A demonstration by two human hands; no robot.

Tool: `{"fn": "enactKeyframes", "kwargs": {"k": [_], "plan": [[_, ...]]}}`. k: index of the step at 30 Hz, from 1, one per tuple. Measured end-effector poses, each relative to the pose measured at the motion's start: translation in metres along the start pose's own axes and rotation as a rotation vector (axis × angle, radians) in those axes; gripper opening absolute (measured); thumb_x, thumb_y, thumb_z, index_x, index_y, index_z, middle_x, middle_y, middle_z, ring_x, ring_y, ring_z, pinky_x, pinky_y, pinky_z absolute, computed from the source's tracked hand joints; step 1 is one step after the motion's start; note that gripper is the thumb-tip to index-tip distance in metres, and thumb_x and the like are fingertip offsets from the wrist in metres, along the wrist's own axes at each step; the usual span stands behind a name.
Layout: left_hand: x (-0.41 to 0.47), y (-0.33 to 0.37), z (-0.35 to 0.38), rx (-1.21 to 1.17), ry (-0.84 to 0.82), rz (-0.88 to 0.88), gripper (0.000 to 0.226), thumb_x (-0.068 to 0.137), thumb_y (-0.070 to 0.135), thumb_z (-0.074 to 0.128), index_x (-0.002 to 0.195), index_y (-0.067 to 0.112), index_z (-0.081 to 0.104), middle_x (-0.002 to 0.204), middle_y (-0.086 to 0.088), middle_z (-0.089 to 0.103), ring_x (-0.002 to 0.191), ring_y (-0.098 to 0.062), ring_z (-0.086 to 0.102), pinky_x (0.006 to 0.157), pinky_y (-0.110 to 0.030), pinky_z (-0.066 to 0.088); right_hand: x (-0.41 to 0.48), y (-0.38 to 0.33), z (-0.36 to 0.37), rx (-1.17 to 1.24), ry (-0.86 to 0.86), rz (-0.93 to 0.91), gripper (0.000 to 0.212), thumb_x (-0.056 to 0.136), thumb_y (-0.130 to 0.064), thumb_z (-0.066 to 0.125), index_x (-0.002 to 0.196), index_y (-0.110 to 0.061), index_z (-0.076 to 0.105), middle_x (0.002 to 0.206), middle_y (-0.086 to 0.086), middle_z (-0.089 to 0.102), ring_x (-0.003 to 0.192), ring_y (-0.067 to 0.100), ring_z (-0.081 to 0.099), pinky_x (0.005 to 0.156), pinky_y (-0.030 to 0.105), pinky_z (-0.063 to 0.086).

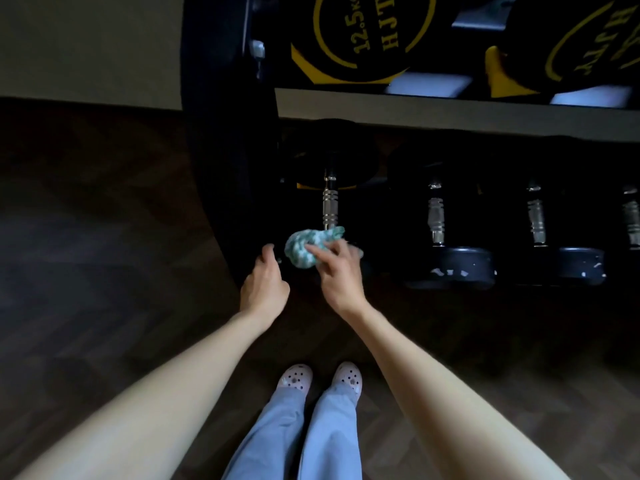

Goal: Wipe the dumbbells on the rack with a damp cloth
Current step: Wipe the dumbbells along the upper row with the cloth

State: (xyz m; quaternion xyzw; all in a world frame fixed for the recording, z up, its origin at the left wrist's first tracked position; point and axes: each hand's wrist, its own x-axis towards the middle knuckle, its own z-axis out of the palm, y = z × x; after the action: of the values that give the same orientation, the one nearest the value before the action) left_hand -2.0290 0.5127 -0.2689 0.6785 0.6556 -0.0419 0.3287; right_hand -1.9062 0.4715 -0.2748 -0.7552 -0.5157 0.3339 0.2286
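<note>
the right hand [337,275] pinches a bunched green-and-white cloth [304,247] between thumb and fingers. the wad sits just ahead of its fingertips, over the near end of the chrome handle of the first dumbbell [329,206] on the lower shelf of the rack [221,168]. the left hand [265,282] is just left of the cloth, fingers curled at the rack's dark upright; it is too dark to tell whether it grasps anything. more dumbbells [436,216] lie to the right of the right hand, well apart. wooden floor [86,237] lies under both forearms.

Six dumbbells [329,209] (two up top), one cloth [304,247]
</note>
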Motion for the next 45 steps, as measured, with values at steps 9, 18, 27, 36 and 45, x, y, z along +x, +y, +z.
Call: {"fn": "enactKeyframes", "kwargs": {"k": [9, 18, 27, 36, 45], "plan": [[0.006, 0.002, -0.013, -0.159, -0.171, 0.143, 0.072, 0.08, -0.012, 0.045, 0.143, 0.021, 0.031, 0.138, -0.009, 0.038, 0.125, -0.027, 0.043, 0.098, -0.036, 0.043, -0.005, 0.001, -0.013, 0.161, -0.244, 0.103, 0.03, 0.093, -0.001, 0.049, 0.116, -0.008, 0.066, 0.095, 0.005, 0.048, 0.103, 0.028, 0.047, 0.086, 0.031, 0.033], [0.013, 0.013, -0.013, -0.098, -0.108, 0.101, 0.045, 0.083, -0.011, 0.04, 0.119, 0.01, 0.057, 0.124, -0.008, 0.05, 0.11, -0.027, 0.054, 0.092, -0.032, 0.044, -0.035, 0.049, -0.055, 0.212, -0.039, 0.718, 0.021, 0.087, -0.008, 0.046, 0.086, -0.014, 0.066, 0.091, 0.012, 0.063, 0.093, 0.03, 0.057, 0.077, 0.034, 0.043], [0.009, 0.035, -0.031, -0.796, -0.395, -0.1, 0.027, 0.092, 0.024, 0.056, 0.119, 0.019, 0.057, 0.107, -0.002, 0.064, 0.09, -0.012, 0.061, 0.071, -0.022, 0.052, -0.006, 0.021, -0.079, 1.106, -0.028, 0.689, 0.015, 0.081, -0.016, 0.041, 0.08, -0.006, 0.053, 0.087, 0.015, 0.062, 0.077, 0.026, 0.06, 0.07, 0.033, 0.047], [0.026, 0.073, -0.048, -0.973, -0.171, -0.082, 0.015, 0.089, -0.001, 0.057, 0.085, 0.014, 0.054, 0.09, -0.009, 0.064, 0.069, -0.015, 0.065, 0.066, -0.021, 0.058, 0.033, 0.03, -0.112, 0.83, -0.215, 0.541, 0.035, 0.087, -0.009, 0.059, 0.121, -0.019, 0.056, 0.112, 0.003, 0.067, 0.101, 0.022, 0.065, 0.088, 0.04, 0.051], [0.077, 0.105, -0.051, -0.706, 0.096, -0.017, 0.036, 0.09, -0.006, 0.038, 0.075, 0.026, 0.045, 0.089, -0.007, 0.056, 0.04, -0.013, 0.06, 0.042, -0.025, 0.051, 0.099, 0.032, -0.125, 0.606, 0.024, 0.466, 0.017, 0.091, -0.009, 0.058, 0.106, -0.017, 0.058, 0.095, 0.003, 0.063, 0.083, 0.017, 0.06, 0.075, 0.029, 0.048]]}}
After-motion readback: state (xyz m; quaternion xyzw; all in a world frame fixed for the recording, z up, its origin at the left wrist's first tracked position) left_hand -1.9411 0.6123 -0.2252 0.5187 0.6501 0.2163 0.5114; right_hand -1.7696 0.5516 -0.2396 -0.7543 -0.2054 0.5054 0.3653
